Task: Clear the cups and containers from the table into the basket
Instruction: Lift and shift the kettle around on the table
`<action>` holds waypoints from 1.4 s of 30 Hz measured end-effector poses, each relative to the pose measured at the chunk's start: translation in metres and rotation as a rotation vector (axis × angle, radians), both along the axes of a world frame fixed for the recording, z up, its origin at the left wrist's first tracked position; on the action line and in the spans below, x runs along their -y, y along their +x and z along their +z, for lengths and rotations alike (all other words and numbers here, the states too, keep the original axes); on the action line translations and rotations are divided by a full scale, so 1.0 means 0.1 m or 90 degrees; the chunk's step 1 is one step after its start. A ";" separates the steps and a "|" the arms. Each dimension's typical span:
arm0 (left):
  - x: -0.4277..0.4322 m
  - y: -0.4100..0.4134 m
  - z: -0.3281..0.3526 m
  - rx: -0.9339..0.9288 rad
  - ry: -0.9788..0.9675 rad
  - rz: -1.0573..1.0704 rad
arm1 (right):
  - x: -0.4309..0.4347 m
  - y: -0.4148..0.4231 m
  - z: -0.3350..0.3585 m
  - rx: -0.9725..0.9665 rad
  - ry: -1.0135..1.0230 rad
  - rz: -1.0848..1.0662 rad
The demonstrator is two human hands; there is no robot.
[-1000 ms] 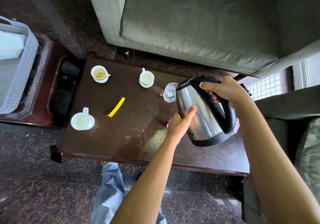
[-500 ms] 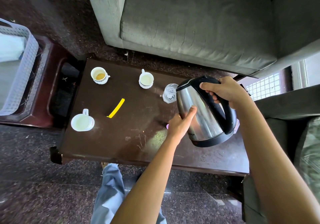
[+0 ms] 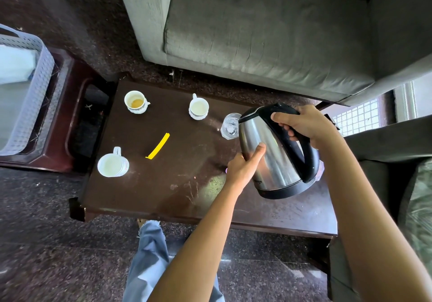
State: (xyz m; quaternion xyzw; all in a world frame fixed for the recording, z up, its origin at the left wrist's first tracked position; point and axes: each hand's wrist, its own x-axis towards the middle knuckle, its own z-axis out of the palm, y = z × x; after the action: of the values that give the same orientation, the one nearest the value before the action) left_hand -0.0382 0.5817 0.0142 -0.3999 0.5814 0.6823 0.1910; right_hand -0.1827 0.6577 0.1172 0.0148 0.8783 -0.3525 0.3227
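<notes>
A grey sofa [image 3: 268, 33] is seen across the upper part of the frame. A yellow strip [image 3: 158, 146] lies flat at the centre left. A dark wooden stand [image 3: 70, 119] is placed at the left edge. Speckled dark floor [image 3: 46, 243] fills the lower left, and a blue trouser leg [image 3: 149, 259] is seen at the bottom centre.

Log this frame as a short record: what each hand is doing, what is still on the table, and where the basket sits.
right hand: gripping the kettle by its black handle
left hand: pressed against the kettle's steel side
kettle: tilted
table: three cups, glass, yellow strip
basket: far left, on a separate dark stand
</notes>
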 end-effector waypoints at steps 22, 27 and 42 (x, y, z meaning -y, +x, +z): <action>0.00 0.21 -0.14 -0.132 -0.186 -0.128 | -0.79 0.81 -0.47 -0.119 -0.215 -0.202; 0.14 0.26 -0.06 -0.200 -0.223 -0.125 | -0.75 0.96 -0.43 -0.150 -0.281 -0.199; 1.91 0.82 0.36 -0.234 -0.344 0.199 | 1.03 1.21 0.08 -0.201 -0.505 -0.125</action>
State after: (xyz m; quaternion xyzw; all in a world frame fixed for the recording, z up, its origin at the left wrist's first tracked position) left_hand 0.0435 0.3904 0.0506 -0.3907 0.6970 0.5858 -0.1358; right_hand -0.0617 0.5551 0.1248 -0.0811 0.7082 -0.6892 0.1302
